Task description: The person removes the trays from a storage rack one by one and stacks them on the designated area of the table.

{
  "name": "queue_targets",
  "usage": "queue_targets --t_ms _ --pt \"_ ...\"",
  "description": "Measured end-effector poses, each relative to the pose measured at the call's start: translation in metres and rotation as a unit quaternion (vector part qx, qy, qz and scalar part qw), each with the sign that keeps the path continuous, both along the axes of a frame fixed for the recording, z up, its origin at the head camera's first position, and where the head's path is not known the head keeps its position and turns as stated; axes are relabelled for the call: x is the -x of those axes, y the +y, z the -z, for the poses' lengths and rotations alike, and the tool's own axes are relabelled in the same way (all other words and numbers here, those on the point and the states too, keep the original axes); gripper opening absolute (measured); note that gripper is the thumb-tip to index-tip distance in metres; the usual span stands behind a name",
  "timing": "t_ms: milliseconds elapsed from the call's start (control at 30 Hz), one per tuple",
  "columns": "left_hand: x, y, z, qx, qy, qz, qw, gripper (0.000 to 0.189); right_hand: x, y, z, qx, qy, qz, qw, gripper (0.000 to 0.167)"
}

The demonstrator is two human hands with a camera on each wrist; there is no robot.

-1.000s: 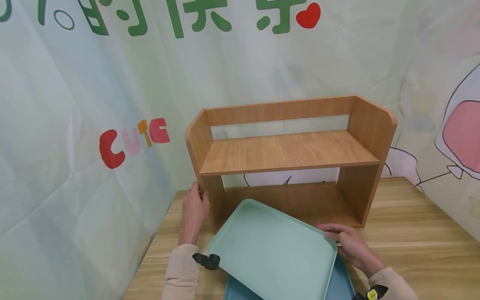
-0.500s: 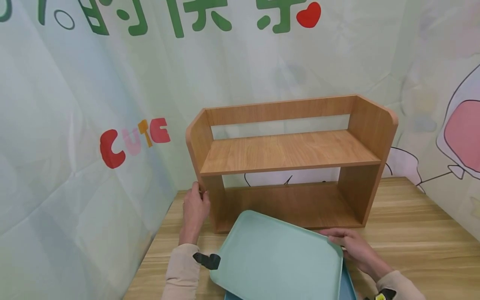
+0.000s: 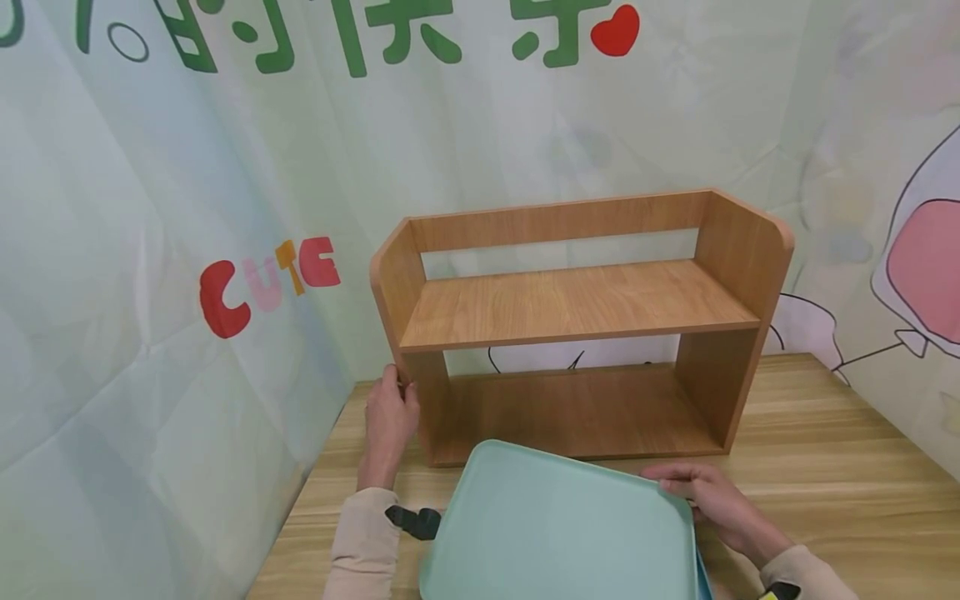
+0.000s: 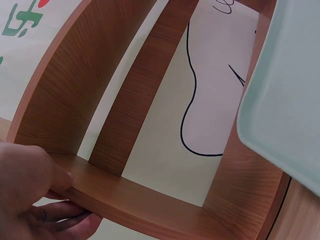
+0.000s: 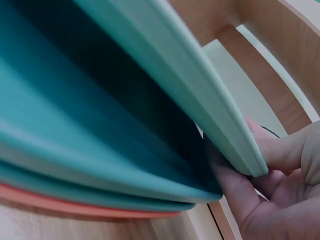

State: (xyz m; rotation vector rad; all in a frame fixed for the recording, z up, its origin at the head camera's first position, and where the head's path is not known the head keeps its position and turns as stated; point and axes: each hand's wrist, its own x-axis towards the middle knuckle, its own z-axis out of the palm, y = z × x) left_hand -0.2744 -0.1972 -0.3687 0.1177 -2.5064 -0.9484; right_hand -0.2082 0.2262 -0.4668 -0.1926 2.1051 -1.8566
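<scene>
A two-tier wooden shelf stands on the table. My left hand grips the front edge of its left side panel, with the thumb and fingers on opposite faces in the left wrist view. My right hand pinches the far right corner of a mint-green tray, thumb above and fingers beneath. That tray slants over a stack in the right wrist view: a blue tray on top, another bluish tray under it, and an orange tray at the bottom. The mint tray's near edge is out of the head view.
The wood-grain table extends to the right of the shelf. A printed cloth backdrop hangs close behind and along the left side. The shelf's lower board lies just beyond the mint tray's far edge.
The mint tray has moved toward the person, away from the shelf, and covers more of the blue tray. My right hand has moved with it. The left hand stays on the shelf panel.
</scene>
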Motion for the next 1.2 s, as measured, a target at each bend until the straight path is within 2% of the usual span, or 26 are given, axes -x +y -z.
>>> queue_targets --t_ms 533,1200 --pt "0.001 0.0 0.001 0.001 -0.001 -0.005 1.0 0.027 0.006 0.005 0.002 0.014 0.007 -0.05 0.9986 0.04" --pt "0.0 0.0 0.0 0.004 0.0 -0.004 1.0 0.027 0.011 0.011 -0.002 -0.014 -0.005 -0.065 0.9978 0.035"
